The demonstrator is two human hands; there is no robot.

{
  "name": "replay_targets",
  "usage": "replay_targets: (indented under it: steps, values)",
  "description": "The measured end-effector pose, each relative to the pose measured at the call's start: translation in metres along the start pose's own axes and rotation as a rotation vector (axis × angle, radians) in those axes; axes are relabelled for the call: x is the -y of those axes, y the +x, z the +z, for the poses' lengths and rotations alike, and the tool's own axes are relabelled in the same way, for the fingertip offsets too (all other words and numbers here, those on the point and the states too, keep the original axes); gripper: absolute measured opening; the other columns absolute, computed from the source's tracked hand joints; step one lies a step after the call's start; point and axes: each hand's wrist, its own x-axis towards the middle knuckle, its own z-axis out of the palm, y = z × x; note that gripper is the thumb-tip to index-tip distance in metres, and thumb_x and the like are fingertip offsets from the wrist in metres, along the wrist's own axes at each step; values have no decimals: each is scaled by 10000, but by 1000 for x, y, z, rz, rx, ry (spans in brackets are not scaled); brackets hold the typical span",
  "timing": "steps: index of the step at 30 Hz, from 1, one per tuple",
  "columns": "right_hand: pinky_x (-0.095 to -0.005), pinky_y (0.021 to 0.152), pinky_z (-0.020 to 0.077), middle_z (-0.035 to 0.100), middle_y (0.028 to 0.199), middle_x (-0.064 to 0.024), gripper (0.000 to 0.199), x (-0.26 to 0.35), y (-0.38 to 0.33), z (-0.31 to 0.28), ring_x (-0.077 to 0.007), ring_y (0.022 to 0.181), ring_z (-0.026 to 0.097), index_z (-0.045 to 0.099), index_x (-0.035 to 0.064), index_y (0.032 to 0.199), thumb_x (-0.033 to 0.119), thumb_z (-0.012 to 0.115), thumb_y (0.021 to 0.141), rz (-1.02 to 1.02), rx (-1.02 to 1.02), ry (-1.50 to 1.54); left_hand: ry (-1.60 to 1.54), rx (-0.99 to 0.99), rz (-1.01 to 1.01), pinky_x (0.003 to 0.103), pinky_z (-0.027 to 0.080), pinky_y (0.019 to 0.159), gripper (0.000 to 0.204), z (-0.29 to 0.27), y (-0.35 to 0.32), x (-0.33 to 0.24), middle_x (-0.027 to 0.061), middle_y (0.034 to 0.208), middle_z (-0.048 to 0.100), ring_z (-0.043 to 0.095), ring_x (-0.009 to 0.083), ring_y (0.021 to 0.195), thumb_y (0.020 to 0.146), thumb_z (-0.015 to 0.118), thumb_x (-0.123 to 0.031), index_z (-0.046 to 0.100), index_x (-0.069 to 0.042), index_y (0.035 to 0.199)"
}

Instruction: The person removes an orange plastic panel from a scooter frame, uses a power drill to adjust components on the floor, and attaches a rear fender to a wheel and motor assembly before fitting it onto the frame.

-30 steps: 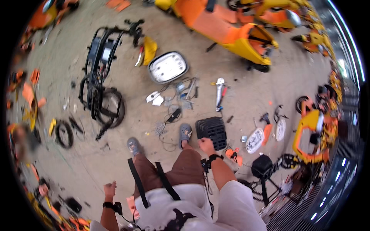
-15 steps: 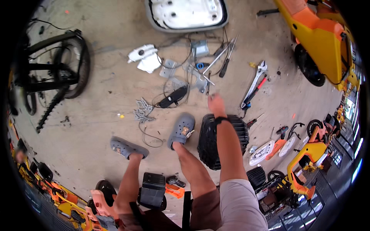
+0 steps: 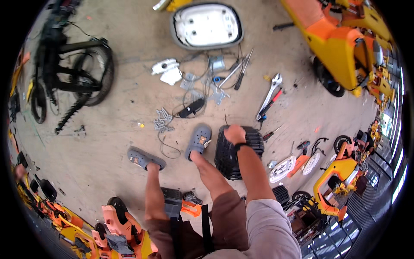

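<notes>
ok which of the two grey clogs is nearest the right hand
The right foot's clog, close beside the black ribbed box under the right hand; the left foot's clog sits farther left.

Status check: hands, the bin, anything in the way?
Left hand out of view. Right hand over black ribbed bin, grip unclear. Thin dark rod beside that hand. Large wrench off to the right, clear of the bin.
</notes>
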Motion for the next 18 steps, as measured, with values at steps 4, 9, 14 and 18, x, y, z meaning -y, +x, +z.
replay_targets:
  steps: [4, 9, 14, 18]
  values:
    - [-452, 919, 482, 629, 1070, -272, 511, 7, -166, -58, -392, 1053, 599, 662, -24, 1027, 429, 532, 829, -38, 13, 24, -200, -13, 41, 408, 477, 541, 316, -2, -49, 43, 135, 644, 605, 600, 260, 561, 826, 560, -333, 668, -44, 893]
    - [-423, 894, 495, 664, 972, -247, 425, 47, -289, -69, -382, 934, 647, 707, -10, 908, 375, 583, 779, -226, -71, -71, -224, -67, 212, 422, 479, 559, 322, 11, -94, 174, 145, 640, 601, 607, 276, 580, 811, 562, -346, 678, -49, 854]
    - [-377, 776, 511, 699, 842, -190, 336, 169, -380, -100, -306, 838, 679, 729, 27, 855, 321, 611, 744, -438, -22, -86, -665, -272, 164, 383, 492, 553, 374, -42, -109, 179, 182, 600, 629, 641, 263, 584, 753, 606, -357, 660, -16, 609]
    - [-367, 748, 515, 694, 816, -199, 358, 287, -461, -114, -292, 787, 679, 712, -12, 880, 307, 619, 746, -536, -37, -143, -1128, -380, 130, 313, 442, 488, 296, -90, -97, 200, 59, 560, 596, 539, 136, 490, 800, 665, -262, 681, 23, 719]
